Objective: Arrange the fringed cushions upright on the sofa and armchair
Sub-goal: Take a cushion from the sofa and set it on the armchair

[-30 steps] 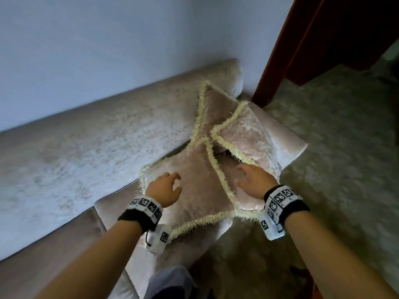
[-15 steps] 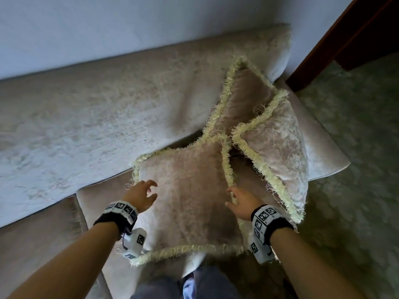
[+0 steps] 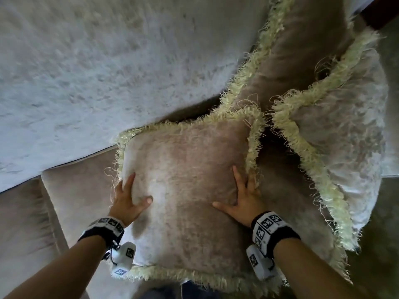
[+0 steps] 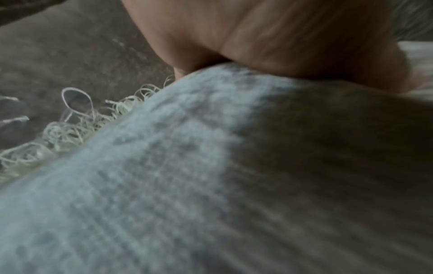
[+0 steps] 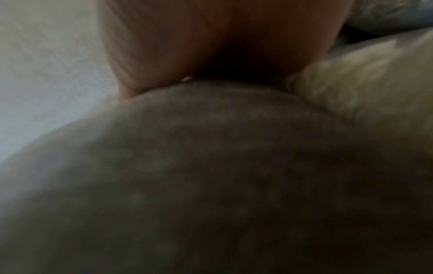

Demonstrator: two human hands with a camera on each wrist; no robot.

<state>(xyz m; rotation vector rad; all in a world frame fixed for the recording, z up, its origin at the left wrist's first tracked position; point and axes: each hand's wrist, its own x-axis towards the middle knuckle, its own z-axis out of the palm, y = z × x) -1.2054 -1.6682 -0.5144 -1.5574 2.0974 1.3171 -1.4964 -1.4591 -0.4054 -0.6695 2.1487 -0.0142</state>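
A beige fringed cushion [image 3: 185, 190] lies flat on the sofa seat [image 3: 75, 195] in front of me. My left hand [image 3: 127, 199] grips its left edge, thumb pressed into the top and fingers going round the side; the left wrist view shows the same cushion [image 4: 211, 176] under my palm. My right hand [image 3: 244, 199] rests flat on the cushion's right part with straight fingers, just inside the fringe [image 3: 252, 147]. A second fringed cushion [image 3: 302, 50] leans on the backrest. A third cushion [image 3: 345, 137] lies tilted at the right end.
The pale sofa backrest [image 3: 108, 72] fills the upper left. Greenish carpet [image 3: 388, 223] lies to the right of the sofa, and a dark wooden door frame [image 3: 380, 14] stands at the top right. The right wrist view is dark and blurred.
My head has come much closer to the sofa. Both hands have come down onto the near cushion: the left has taken hold of its left edge, the right now lies flat by its right fringe.
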